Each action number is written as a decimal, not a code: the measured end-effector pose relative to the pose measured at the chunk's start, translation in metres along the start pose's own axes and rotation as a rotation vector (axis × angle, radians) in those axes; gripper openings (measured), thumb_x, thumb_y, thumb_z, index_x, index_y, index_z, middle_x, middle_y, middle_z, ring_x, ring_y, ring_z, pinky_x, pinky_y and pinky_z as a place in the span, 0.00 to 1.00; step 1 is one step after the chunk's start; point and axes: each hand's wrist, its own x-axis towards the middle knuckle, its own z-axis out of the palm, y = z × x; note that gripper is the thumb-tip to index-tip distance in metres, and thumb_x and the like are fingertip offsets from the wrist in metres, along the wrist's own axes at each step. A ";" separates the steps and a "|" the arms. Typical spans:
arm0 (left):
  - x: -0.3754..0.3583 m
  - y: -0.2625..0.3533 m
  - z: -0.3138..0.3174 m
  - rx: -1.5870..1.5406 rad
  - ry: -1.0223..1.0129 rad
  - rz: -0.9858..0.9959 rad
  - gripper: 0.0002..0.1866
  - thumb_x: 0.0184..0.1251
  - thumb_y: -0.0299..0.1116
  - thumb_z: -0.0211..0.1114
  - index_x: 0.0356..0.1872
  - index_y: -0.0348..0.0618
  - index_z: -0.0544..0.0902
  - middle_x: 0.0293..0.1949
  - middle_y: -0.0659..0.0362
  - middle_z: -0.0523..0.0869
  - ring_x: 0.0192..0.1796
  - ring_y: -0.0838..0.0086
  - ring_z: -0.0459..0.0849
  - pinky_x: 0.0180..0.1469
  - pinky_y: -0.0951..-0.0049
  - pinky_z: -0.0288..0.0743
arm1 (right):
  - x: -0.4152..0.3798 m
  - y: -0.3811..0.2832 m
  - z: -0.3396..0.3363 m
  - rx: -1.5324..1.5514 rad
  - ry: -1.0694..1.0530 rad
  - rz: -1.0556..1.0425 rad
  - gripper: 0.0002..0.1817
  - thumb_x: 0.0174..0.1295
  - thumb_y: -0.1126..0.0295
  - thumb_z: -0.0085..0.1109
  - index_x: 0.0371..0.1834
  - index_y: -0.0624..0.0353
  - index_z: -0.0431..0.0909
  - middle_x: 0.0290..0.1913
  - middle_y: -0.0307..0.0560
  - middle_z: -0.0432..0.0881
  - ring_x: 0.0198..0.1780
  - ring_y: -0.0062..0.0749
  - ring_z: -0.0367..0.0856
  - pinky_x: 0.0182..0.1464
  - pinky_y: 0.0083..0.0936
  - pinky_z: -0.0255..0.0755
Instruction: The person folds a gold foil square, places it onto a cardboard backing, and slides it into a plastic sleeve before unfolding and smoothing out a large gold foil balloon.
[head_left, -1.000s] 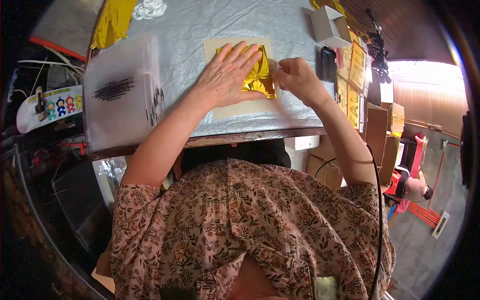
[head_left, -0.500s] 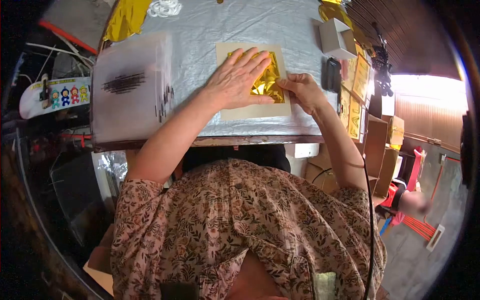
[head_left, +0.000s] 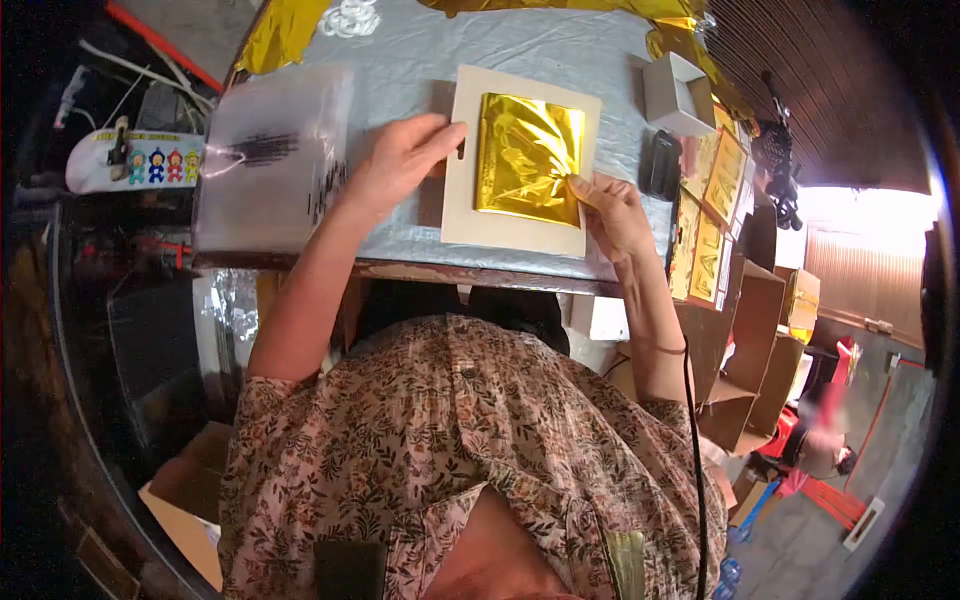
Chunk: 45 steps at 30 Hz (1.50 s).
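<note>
A pale board (head_left: 520, 235) with a square of shiny gold foil (head_left: 528, 160) on it is held up a little over the grey-covered table (head_left: 420, 50). My left hand (head_left: 405, 165) pinches the board's left edge, thumb on top and fingers partly hidden behind it. On the other side, my right hand (head_left: 612, 210) grips the right edge, its thumb pressing the foil's lower right part. The foil is creased, with folds gathering near that thumb.
Clear plastic sleeves (head_left: 265, 190) with dark marks lie at the left. White rings (head_left: 350, 17) are at the back. A white open box (head_left: 678, 95) and a black case (head_left: 662, 163) stand right. A person (head_left: 815, 450) is farther right.
My left hand has moved off the foil to the board's left edge. The board has come up and slightly right, and the whole gold square now shows.
</note>
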 end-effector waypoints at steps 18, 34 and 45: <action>-0.055 0.066 0.048 -0.170 -0.135 0.219 0.16 0.83 0.38 0.59 0.44 0.33 0.85 0.34 0.68 0.84 0.37 0.89 0.79 0.40 0.81 0.79 | -0.051 0.006 -0.010 0.260 -0.132 -0.225 0.14 0.71 0.73 0.63 0.55 0.72 0.83 0.50 0.50 0.90 0.48 0.27 0.88 0.54 0.26 0.82; 0.052 0.092 0.073 0.626 -0.089 0.356 0.16 0.79 0.40 0.63 0.51 0.39 0.89 0.44 0.56 0.92 0.43 0.69 0.90 0.45 0.69 0.82 | -0.129 0.030 -0.025 -0.023 0.313 -0.264 0.10 0.71 0.71 0.68 0.32 0.66 0.87 0.27 0.29 0.83 0.29 0.09 0.70 0.30 0.16 0.61; 0.286 0.129 0.246 1.319 -0.443 0.896 0.11 0.62 0.33 0.71 0.44 0.50 0.93 0.41 0.53 0.91 0.53 0.58 0.88 0.53 0.56 0.81 | -0.131 0.030 -0.043 0.161 0.255 -0.271 0.10 0.73 0.73 0.66 0.41 0.72 0.88 0.32 0.35 0.88 0.33 0.09 0.75 0.33 0.14 0.69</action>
